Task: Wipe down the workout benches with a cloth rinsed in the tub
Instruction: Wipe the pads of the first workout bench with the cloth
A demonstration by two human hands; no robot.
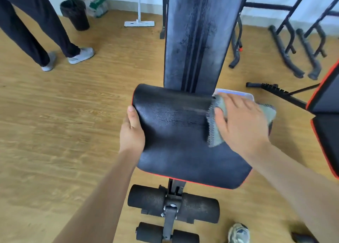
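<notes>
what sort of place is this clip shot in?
Probably a small gym or workout room, mid-cleaning. A padded workout bench with foam leg rollers fills the view, black metal exercise frames stand on the wood floor to the right, and a flat mop stands behind.

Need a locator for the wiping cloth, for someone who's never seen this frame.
Start at the black workout bench in mid-frame, its long backrest running away from the camera. At the right edge of its red-trimmed seat pad, the right hand presses flat on a grey-green cloth. It is the only soft, zigzag-edged fabric there; the pale tub just behind it is rigid.
</notes>
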